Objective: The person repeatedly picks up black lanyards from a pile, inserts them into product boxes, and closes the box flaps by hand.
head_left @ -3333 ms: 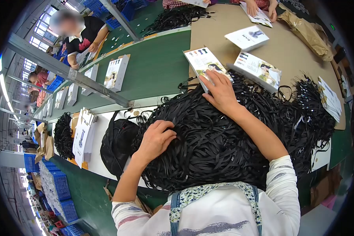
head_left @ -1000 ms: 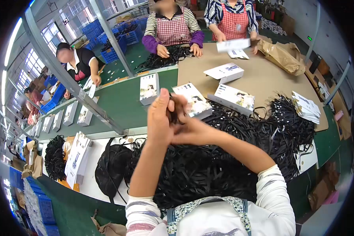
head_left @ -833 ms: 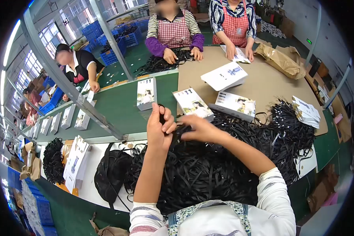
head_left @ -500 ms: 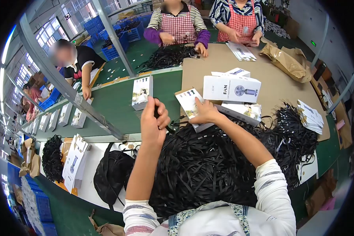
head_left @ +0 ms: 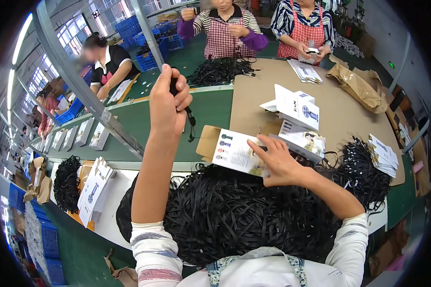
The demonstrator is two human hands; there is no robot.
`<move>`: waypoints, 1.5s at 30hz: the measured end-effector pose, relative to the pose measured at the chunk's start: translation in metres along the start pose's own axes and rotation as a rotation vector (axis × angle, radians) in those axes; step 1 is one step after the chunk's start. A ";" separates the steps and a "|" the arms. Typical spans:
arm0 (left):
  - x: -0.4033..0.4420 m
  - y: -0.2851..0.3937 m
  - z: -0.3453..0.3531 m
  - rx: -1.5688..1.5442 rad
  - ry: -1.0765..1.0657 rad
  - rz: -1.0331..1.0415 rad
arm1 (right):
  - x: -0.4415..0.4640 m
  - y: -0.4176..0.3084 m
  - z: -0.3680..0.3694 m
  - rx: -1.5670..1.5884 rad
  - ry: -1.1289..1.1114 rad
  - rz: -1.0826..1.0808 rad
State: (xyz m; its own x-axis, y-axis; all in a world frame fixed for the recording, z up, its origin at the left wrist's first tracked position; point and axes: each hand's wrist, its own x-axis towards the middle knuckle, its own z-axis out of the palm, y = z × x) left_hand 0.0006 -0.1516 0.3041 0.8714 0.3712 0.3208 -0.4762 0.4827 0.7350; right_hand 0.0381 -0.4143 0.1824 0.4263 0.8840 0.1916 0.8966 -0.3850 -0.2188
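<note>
My left hand (head_left: 170, 98) is raised over the green belt, fingers curled round a folded black wrist strap. The strap's loose end (head_left: 191, 122) dangles below the fist. With my right hand (head_left: 282, 162) I grip a white fan box (head_left: 237, 150) by its right part. This box lies tilted, its printed face up, and a brown cardboard flap (head_left: 207, 139) stands out open at its left end. Just behind it rest another fan box (head_left: 304, 141) and an upper fan box (head_left: 299, 112) with flaps raised. A large pile of black straps (head_left: 244, 215) spreads beneath my forearms.
Flat cartons (head_left: 95, 191) are stacked at the left, more cartons (head_left: 384, 155) at the right. Several boxes (head_left: 85, 131) stand along the belt (head_left: 129, 126), past a metal post (head_left: 93, 91). Co-workers' hands (head_left: 237, 31) work across the table. Brown paper (head_left: 357, 88) lies far right.
My left hand has risen up and left with the strap. The box under my right hand has turned, showing an open flap at its left. The upper fan box behind has shifted and its flaps now show.
</note>
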 end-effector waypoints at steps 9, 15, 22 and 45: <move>-0.006 -0.063 -0.039 0.921 -0.019 0.093 | -0.010 -0.005 -0.001 0.099 0.078 0.051; -0.035 -0.099 -0.092 1.105 0.062 0.265 | 0.003 0.002 0.009 0.148 0.167 0.152; -0.086 -0.158 -0.100 0.821 -0.202 -0.219 | 0.061 -0.006 0.041 0.110 0.630 0.199; -0.057 -0.152 -0.226 1.215 0.032 -0.049 | 0.062 0.019 0.153 0.530 0.429 0.160</move>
State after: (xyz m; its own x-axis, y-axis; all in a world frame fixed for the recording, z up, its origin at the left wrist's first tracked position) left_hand -0.0029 -0.0669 0.0396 0.8738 0.4011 0.2749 -0.0072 -0.5546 0.8321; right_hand 0.0638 -0.3262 0.0435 0.6556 0.6026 0.4550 0.6860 -0.2237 -0.6923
